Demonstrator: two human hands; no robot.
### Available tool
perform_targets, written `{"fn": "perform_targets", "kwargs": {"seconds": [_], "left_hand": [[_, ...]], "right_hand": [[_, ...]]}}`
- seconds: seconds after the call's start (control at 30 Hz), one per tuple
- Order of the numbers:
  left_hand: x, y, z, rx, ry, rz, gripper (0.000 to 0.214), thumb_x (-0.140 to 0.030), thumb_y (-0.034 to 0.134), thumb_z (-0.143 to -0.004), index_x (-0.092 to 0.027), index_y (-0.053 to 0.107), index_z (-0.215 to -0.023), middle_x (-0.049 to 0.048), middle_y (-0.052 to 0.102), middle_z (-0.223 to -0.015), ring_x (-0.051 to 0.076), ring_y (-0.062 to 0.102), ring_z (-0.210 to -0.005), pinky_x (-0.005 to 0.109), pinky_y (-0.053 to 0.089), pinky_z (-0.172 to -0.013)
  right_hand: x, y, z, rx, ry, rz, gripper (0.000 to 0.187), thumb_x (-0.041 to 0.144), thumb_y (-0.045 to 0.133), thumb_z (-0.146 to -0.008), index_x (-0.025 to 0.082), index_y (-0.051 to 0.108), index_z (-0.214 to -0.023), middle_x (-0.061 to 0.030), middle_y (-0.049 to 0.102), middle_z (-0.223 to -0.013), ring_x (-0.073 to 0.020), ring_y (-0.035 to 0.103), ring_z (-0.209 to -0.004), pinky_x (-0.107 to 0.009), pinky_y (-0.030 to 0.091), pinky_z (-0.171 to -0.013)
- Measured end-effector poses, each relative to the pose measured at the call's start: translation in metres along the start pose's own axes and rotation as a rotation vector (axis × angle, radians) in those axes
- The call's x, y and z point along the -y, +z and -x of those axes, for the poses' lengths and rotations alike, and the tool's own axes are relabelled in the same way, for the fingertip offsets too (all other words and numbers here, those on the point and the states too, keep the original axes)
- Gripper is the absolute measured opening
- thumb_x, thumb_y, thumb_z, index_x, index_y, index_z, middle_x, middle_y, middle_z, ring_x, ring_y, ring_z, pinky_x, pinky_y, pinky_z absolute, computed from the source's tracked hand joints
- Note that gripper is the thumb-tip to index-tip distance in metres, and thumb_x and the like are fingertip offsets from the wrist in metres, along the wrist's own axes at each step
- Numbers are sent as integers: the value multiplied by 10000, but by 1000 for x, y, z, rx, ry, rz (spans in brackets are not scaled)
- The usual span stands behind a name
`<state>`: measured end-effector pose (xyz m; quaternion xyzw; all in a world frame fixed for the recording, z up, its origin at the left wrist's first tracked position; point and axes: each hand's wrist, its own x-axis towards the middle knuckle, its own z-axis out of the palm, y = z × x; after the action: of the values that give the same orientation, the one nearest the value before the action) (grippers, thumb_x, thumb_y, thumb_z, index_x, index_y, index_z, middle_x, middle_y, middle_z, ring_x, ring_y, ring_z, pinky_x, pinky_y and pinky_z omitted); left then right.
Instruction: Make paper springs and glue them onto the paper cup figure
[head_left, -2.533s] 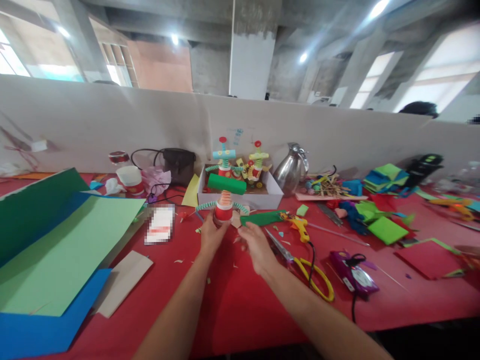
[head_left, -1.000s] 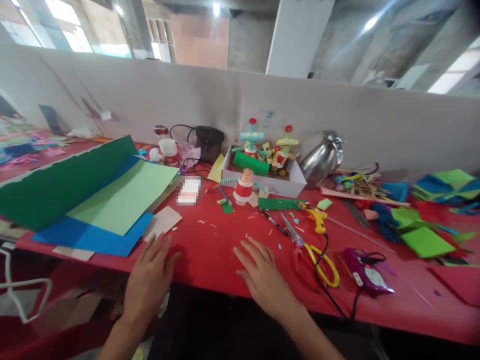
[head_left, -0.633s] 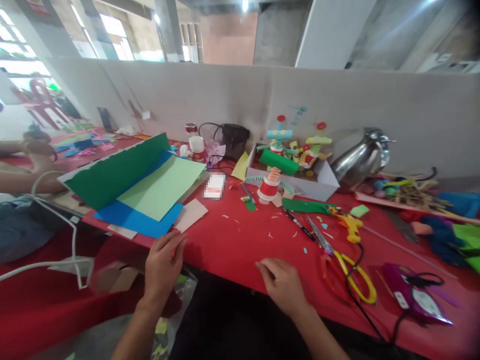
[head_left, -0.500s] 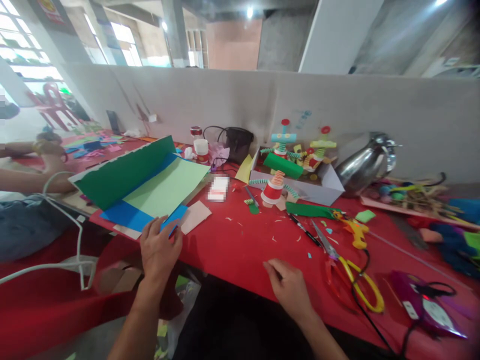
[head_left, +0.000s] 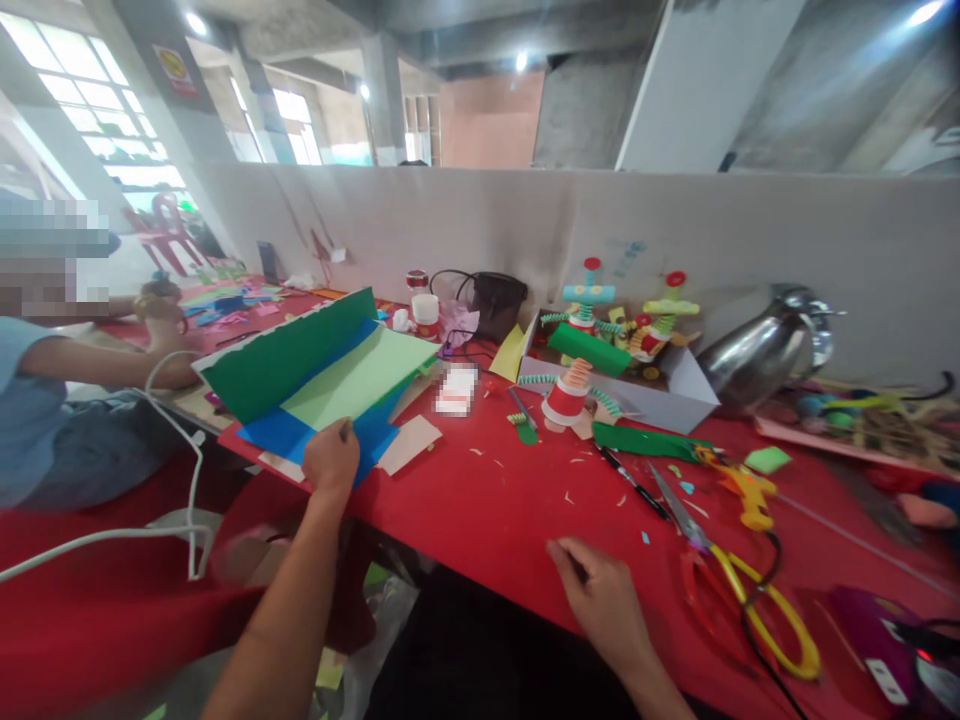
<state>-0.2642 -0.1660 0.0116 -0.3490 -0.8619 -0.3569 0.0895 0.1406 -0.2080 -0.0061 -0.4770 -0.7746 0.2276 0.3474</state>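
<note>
My left hand (head_left: 332,458) is closed at the near edge of a light green sheet of paper (head_left: 367,375), fingers curled as if pinching it; the fingertips are partly hidden. Under that sheet lie blue sheets (head_left: 274,430), and a dark green sheet (head_left: 292,355) stands tilted up behind them. A pale pink piece of paper (head_left: 410,444) lies just to the right. My right hand (head_left: 600,590) hovers or rests at the table's front edge, its fingers loosely curled, with nothing visible in it.
Scissors (head_left: 694,540), a black pen (head_left: 634,482) and a yellow glue gun (head_left: 750,490) lie on the right. A paper-cup figure (head_left: 566,400) stands before a white box (head_left: 675,385) of similar figures. A metal jug (head_left: 757,345) leans behind. Another person (head_left: 67,370) sits at left.
My left hand has gone from spread fingers over the blue sheets to closed at the light green sheet's edge. My right hand keeps its curled pose. The view has shifted left and up.
</note>
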Motion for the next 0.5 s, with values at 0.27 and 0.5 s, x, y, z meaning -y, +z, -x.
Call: {"fn": "perform_targets", "kwargs": {"seconds": [0.27,0.5], "left_hand": [[1,-13,4,-293,52,366,419,-362,419,-922,-108,669,-1141,145,708,-1118,245,670,-1008,367,523,-879],[10,-71,74,-161,696,453,268,-151,551,-870,-227,716,-1067,72,673,-1230,255,600,-1200,451,464,-1053]], "right_hand": [[0,1,1,13,-20,5,315,382,444,-979,233,678,-829,-42,722,-785,-205,691,-691,-293,520,-637],[-4,0,10,-300,-291,185,334,252,588,-918,222,578,-1250,-104,668,-1078,-237,653,-996,-379,565,-829]]}}
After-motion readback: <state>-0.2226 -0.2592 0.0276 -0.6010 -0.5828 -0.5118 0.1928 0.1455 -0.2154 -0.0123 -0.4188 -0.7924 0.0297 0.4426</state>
